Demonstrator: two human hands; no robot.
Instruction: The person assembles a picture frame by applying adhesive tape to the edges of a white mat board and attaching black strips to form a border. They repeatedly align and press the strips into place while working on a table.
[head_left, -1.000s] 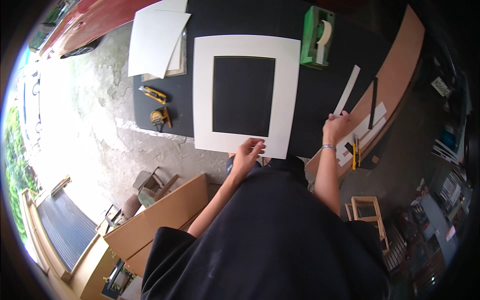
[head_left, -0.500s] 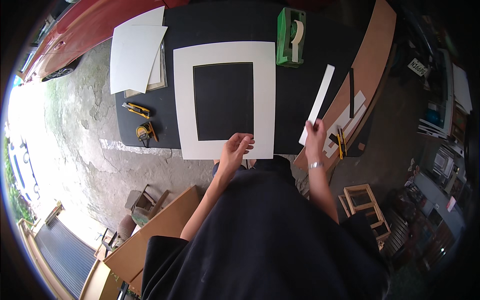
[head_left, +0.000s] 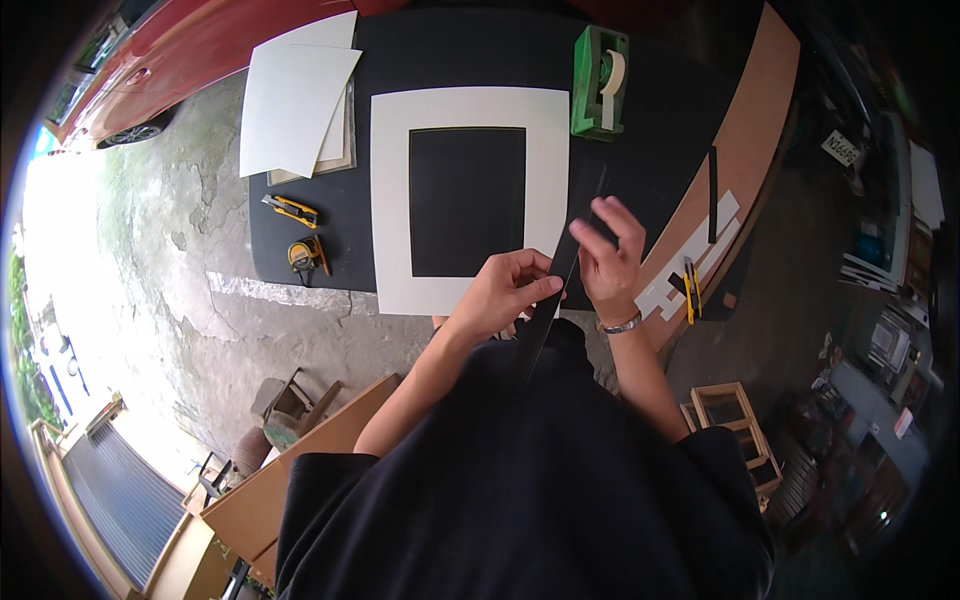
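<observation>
A long thin black strip point(head_left: 537, 326) slants across the lower right corner of a white mat frame point(head_left: 390, 200). My left hand point(head_left: 507, 292) pinches it between thumb and fingers, low over the frame's near edge. Just right of the strip, my right hand point(head_left: 612, 262) is raised with its fingers apart, slightly blurred, and holds nothing that I can see. The white frame lies flat on the black table point(head_left: 470, 50), whose dark surface shows through its rectangular opening.
White sheets point(head_left: 290, 110) are stacked at the left, above a yellow cutter point(head_left: 291, 209) and a tape measure point(head_left: 306, 256). A green tape dispenser point(head_left: 590, 85) stands at the back right. Along the right, a brown board point(head_left: 760, 110) carries another black strip point(head_left: 713, 195), white offcuts and another yellow cutter point(head_left: 691, 290).
The white strip from my right hand no longer shows; a black strip is now in my left hand. My right hand has moved left and opened. The view has shifted slightly.
</observation>
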